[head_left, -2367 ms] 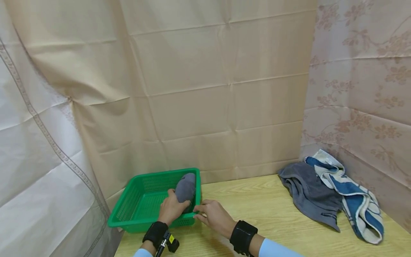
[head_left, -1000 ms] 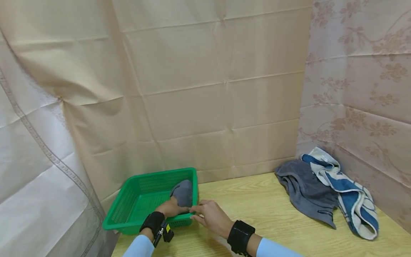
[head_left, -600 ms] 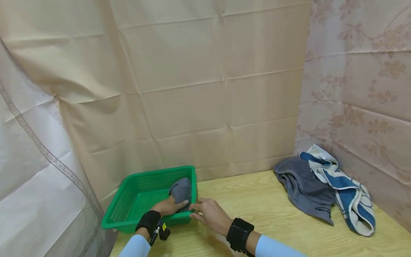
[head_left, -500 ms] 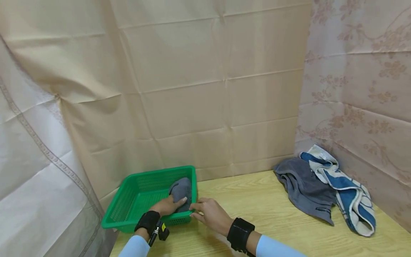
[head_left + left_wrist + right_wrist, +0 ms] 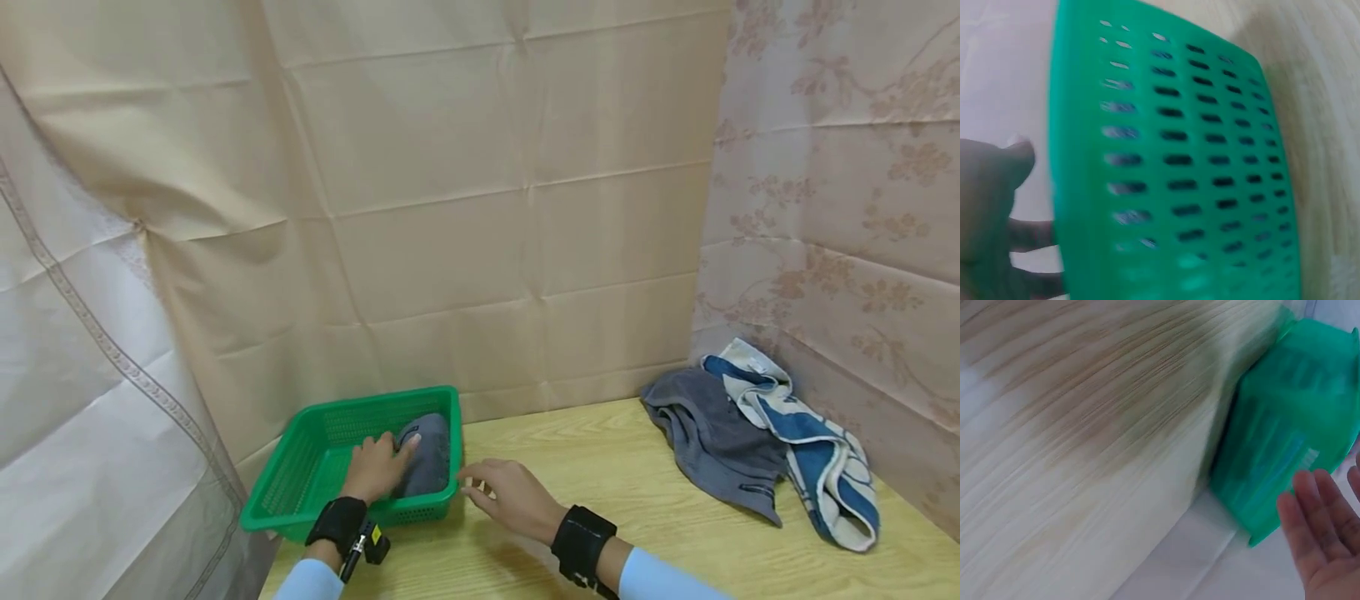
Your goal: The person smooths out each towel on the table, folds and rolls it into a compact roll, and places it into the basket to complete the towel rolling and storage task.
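A rolled grey cloth (image 5: 429, 454) with a small dark mark lies inside the green plastic basket (image 5: 258, 510), along its right wall. My left hand (image 5: 373, 468) is over the basket, just left of the cloth; its fingers are relaxed and the thumb overlaps the cloth's edge. In the left wrist view that hand shows at the left, partly hidden behind the basket's slotted wall (image 5: 1191, 162). Outside the right front corner is my right hand (image 5: 516, 500), fingers loosely bent and holding nothing. The right wrist view shows its fingers (image 5: 1310, 519) extended beside the basket (image 5: 1272, 425).
On the right of the wooden table (image 5: 570, 442) lies a crumpled grey garment (image 5: 712, 446), with a blue and white towel (image 5: 806, 454) partly over it. A beige curtain (image 5: 480, 250) hangs behind the table, and a floral cloth (image 5: 862, 250) hangs at the right.
My left hand has drawn left off the grey cloth it was pressing into the basket. My right hand has let go of the basket's rim and moved slightly right.
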`<state>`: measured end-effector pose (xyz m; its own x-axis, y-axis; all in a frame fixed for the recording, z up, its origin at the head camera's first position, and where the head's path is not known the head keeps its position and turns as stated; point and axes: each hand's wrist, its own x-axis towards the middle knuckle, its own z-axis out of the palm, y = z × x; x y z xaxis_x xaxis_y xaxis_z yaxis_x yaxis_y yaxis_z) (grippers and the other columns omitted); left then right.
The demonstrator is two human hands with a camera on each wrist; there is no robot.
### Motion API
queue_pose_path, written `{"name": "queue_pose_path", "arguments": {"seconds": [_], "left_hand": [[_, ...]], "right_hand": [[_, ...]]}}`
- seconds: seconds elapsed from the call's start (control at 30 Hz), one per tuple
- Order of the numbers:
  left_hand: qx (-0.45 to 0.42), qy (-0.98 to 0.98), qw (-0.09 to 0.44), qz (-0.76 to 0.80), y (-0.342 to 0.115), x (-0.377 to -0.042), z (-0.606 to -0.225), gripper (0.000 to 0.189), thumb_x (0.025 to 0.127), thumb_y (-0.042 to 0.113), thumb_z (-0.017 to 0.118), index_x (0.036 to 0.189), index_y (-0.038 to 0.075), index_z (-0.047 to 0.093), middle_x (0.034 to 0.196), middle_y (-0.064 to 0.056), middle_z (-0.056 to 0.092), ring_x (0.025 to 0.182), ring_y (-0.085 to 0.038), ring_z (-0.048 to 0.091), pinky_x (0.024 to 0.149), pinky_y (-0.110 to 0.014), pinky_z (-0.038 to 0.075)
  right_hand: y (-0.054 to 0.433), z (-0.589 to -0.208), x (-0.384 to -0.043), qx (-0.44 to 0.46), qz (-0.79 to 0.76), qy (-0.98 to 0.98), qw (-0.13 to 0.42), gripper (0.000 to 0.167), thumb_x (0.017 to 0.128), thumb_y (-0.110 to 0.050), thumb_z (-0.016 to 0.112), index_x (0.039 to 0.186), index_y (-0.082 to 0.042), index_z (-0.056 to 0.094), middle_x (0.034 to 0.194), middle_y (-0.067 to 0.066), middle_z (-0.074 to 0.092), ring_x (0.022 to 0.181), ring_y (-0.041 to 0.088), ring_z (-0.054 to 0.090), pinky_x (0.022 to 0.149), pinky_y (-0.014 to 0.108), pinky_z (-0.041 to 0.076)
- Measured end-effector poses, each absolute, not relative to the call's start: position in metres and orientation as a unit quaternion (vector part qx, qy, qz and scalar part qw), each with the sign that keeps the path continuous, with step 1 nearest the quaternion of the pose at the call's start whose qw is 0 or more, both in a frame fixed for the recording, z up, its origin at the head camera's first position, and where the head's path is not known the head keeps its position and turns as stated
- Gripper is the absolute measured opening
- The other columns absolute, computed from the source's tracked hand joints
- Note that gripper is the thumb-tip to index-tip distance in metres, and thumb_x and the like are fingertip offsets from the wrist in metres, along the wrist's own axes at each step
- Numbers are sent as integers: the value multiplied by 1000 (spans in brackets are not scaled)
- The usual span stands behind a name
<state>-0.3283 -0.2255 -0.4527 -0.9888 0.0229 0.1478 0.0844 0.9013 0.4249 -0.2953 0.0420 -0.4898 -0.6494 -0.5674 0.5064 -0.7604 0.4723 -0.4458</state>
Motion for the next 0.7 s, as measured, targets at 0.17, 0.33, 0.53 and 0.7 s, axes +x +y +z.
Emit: {"name": "queue_pose_path", "arguments": {"seconds": [0.17,0.33,0.53,0.7], "left_hand": [[-55,-947,158,-273,-206,-327,-441,54,105,53,52,124,5,64,126,-25,53,115,-42,45,91,-57,43],[-124,-915,173,-342,-178,-317,-425,41,106,46,56,123,10,64,129,-18,50,119,-37,43,91,-55,43],[-237,-893,154,-350,-149,-307,-424,32,106,41,58,124,16,64,126,-7,54,110,-24,48,86,-44,44],[-321,-880,108,-333,-125,-295,-431,30,106,44,56,126,22,60,126,1,54,113,-18,49,87,-38,47]], "right_hand": [[92,-499,-309,315,267,-888,201,24,98,-15,72,122,-13,72,106,2,72,94,18,64,75,32,54],[182,-510,-331,219,175,-924,260,36,89,-13,80,122,-7,69,109,18,67,98,37,60,81,49,51],[293,-520,-332,90,106,-959,248,51,81,-14,84,123,5,61,108,37,55,100,58,50,77,65,45],[330,-528,-326,31,152,-964,214,67,81,-13,85,132,11,50,114,43,41,98,63,48,68,66,48]]}}
